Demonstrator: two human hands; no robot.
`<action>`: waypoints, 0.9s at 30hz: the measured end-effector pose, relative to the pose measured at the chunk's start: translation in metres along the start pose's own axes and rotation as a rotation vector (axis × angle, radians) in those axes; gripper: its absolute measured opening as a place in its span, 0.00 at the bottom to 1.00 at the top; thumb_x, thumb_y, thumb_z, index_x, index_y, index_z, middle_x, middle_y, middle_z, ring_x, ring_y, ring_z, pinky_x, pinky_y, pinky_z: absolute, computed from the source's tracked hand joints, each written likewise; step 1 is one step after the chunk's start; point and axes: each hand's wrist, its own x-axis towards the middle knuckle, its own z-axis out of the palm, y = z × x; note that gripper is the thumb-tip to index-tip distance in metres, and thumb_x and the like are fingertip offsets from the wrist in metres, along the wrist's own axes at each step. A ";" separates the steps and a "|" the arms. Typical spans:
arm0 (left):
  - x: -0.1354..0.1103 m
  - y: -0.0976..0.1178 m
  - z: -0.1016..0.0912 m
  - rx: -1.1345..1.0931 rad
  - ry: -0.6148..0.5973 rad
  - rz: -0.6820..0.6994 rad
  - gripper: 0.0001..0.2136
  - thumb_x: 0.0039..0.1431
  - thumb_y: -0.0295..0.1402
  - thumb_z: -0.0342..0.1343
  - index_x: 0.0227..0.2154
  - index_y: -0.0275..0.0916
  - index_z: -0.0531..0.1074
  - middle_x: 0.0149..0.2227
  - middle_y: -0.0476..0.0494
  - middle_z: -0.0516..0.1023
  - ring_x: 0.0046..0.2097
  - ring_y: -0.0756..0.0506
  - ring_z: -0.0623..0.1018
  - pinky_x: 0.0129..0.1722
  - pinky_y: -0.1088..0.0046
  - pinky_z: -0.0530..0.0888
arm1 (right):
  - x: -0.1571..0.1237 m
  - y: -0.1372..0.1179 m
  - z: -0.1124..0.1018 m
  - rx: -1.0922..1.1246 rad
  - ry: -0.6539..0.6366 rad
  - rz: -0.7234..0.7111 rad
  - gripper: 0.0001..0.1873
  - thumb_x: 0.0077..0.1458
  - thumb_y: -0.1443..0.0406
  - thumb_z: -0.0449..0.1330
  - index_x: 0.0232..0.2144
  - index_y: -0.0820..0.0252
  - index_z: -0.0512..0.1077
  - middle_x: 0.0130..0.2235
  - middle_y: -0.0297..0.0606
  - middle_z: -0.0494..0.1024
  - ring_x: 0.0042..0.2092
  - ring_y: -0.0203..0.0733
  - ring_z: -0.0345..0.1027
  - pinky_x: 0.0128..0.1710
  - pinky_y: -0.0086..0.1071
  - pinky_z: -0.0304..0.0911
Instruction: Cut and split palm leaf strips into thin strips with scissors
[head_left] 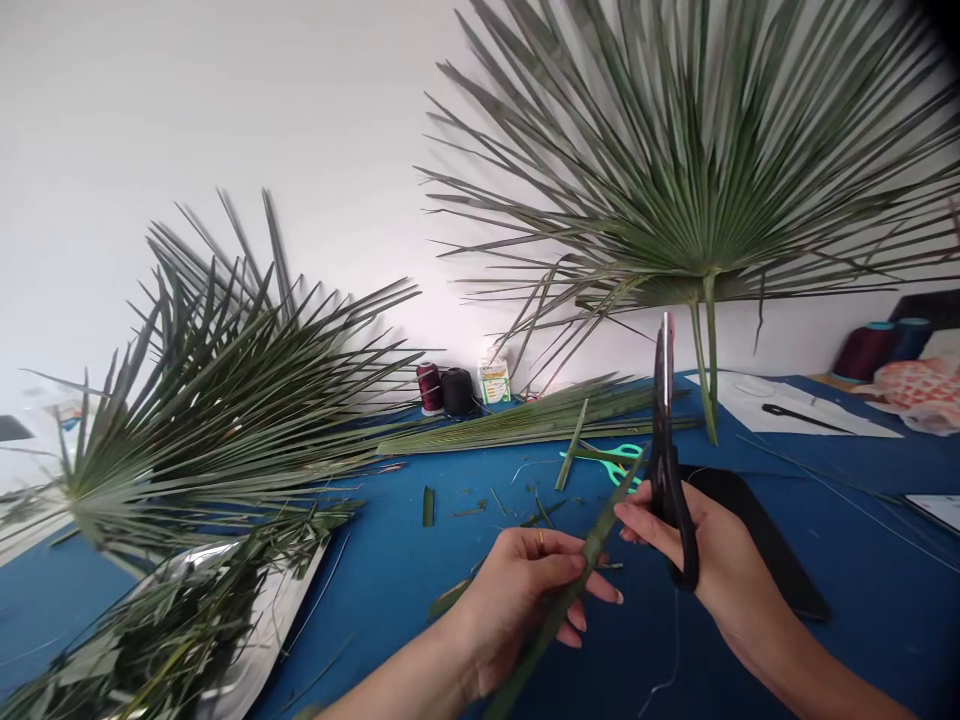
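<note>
Over the blue table point(390, 560): long leaf strip point(601, 530), apparently already detached, uncut across where visible. Pinched in left hand point(525, 580), thumb atop, fingers half spread. Right hand point(716, 545) curled around black scissors point(663, 450), blades upward, fingertips touching strip or nearly. Outward, some cutting apparently done: scrap point(427, 507), leaf heap point(150, 640) on silver tray point(264, 622). Beyond, palm fan point(709, 220), seemingly mostly left whole.

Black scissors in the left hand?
No, the black scissors are in the right hand, while the left hand holds a green leaf strip.
</note>
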 end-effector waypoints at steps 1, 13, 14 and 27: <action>0.000 0.000 0.000 0.010 0.006 -0.003 0.08 0.50 0.29 0.55 0.30 0.30 0.74 0.29 0.40 0.79 0.18 0.57 0.67 0.18 0.82 0.67 | 0.000 0.000 -0.001 0.000 -0.012 0.001 0.13 0.38 0.57 0.65 0.24 0.57 0.68 0.24 0.32 0.73 0.27 0.41 0.70 0.27 0.31 0.66; 0.003 0.041 -0.026 0.117 0.207 0.174 0.10 0.41 0.30 0.63 0.29 0.33 0.73 0.21 0.49 0.76 0.16 0.55 0.69 0.17 0.81 0.64 | -0.002 -0.011 0.003 -0.165 -0.284 0.112 0.13 0.43 0.55 0.60 0.17 0.57 0.65 0.15 0.30 0.68 0.21 0.38 0.64 0.23 0.29 0.60; 0.001 0.048 -0.031 0.127 0.246 0.215 0.09 0.42 0.31 0.63 0.29 0.34 0.73 0.21 0.49 0.76 0.17 0.56 0.69 0.17 0.81 0.63 | 0.000 -0.012 0.002 -0.189 -0.327 0.121 0.13 0.41 0.56 0.60 0.15 0.57 0.65 0.15 0.31 0.69 0.20 0.38 0.65 0.23 0.29 0.60; -0.007 0.076 -0.057 0.211 0.382 0.333 0.06 0.41 0.29 0.64 0.24 0.33 0.74 0.20 0.52 0.73 0.17 0.56 0.68 0.18 0.80 0.64 | 0.003 0.022 0.010 -0.360 -0.464 0.147 0.16 0.36 0.53 0.60 0.15 0.56 0.61 0.17 0.28 0.60 0.20 0.35 0.58 0.22 0.29 0.59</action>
